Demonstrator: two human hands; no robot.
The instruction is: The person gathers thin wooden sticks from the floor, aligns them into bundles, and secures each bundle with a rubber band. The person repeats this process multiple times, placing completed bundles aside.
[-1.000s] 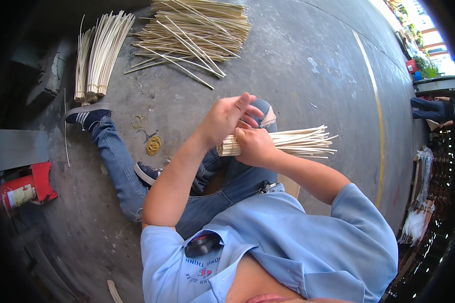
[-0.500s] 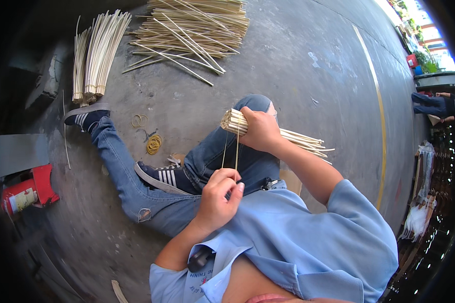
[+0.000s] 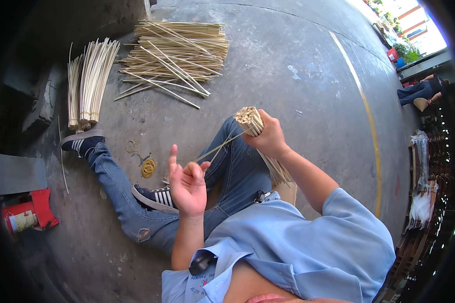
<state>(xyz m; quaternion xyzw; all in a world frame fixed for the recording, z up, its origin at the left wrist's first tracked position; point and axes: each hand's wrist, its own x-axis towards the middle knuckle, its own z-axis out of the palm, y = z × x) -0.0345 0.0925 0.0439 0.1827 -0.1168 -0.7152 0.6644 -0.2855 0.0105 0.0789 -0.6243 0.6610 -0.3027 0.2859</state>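
Observation:
My right hand [image 3: 272,135] is closed around a bundle of thin pale wooden sticks [image 3: 249,121], above my raised knee. The bundle's cut ends face up and away from me, and its loose tails slant down behind the wrist. From near the top of the bundle, a yellow rubber band [image 3: 218,147] stretches to the left in two strands. My left hand [image 3: 189,184] pulls its other end, gripped at the thumb and bent fingers, while the index finger points upward. Part of the band is hidden by the fingers.
A heap of loose sticks [image 3: 174,55] lies on the floor ahead. Bundles of sticks [image 3: 90,83] stand by my left shoe [image 3: 84,142]. Nearer lie rubber bands [image 3: 148,167]. A red container [image 3: 23,217] is at left; a person [image 3: 423,91] is far right.
My left hand has moved left and up, drawing the band sideways from the bundle. The bundle has tilted steeper, with its cut ends turned more toward view.

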